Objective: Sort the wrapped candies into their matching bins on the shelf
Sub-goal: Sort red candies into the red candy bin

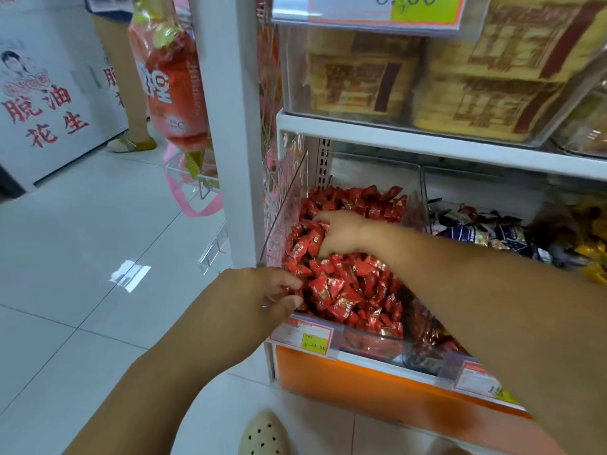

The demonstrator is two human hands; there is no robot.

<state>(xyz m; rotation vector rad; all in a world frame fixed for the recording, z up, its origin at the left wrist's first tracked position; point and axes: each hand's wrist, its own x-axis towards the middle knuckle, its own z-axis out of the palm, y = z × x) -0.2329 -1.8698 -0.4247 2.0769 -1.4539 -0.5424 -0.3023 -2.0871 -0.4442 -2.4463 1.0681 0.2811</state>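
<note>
Currently listed, by clock position from the frame's centre: one clear bin (285,205) on the lowest shelf, just off centre toward four o'clock, heaped with red wrapped candies (345,290). Right hand (341,234), close to centre, reaches in from four o'clock and lies on the heap; its fingers curl downward among the wrappers with the tips buried, so whether they close on any candy cannot be told. Left hand (276,290), at six o'clock, sits on the bin's near-left corner, the curled fingers above and the thumb beneath pinching the clear rim, touching the nearest candies. Price tag (305,336), orange and yellow, clipped on the shelf edge directly under that hand. Neighbouring bin, three o'clock: dark blue and white wrapped candies (486,231), with yellow wrapped candies (591,251) beyond at the frame's edge. Upper shelf, one o'clock: clear bin of tan packets (361,77). White upright post (230,126), eleven o'clock. Red hanging bag (170,80), ten o'clock, beside the post. Orange base panel (361,382), five o'clock. Perforated beige shoe (262,435), six o'clock, on the pale floor tiles.
</note>
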